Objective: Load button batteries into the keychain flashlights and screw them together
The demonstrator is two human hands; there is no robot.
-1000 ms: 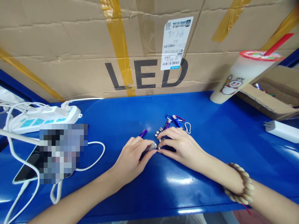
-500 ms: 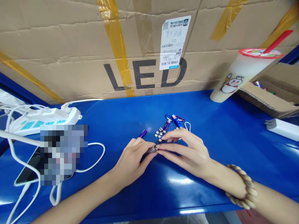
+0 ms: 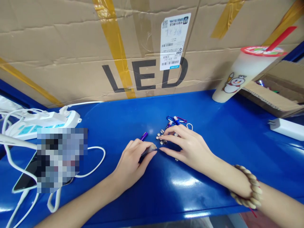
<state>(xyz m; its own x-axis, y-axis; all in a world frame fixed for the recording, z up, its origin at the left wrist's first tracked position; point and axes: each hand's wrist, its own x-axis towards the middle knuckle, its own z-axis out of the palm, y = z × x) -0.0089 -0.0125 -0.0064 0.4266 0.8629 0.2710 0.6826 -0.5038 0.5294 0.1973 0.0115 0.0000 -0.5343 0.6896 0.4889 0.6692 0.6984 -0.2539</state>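
Note:
My left hand (image 3: 133, 160) rests on the blue table (image 3: 213, 139), its fingers closed round a small grey metal tube (image 3: 151, 148) whose end pokes out to the right. My right hand (image 3: 187, 145), with a bead bracelet (image 3: 249, 191) on the wrist, lies just right of it. Its fingers stretch out over several small silver button cells (image 3: 160, 137) and the index fingertip touches one. Behind the cells lie purple and blue keychain lights (image 3: 175, 120) with clips. A loose purple cap (image 3: 143, 136) lies above my left hand.
A large cardboard box (image 3: 142, 47) marked LED walls off the back. A drink cup (image 3: 239, 76) with a red straw leans at the right, beside an open carton (image 3: 273, 95) and a white charger (image 3: 286, 128). A white power strip (image 3: 40, 122), cables and a phone (image 3: 26, 179) lie at the left.
My right hand has drawn back from the tube's end and reached up to the button cells. My left hand keeps hold of the tube and has shifted slightly left.

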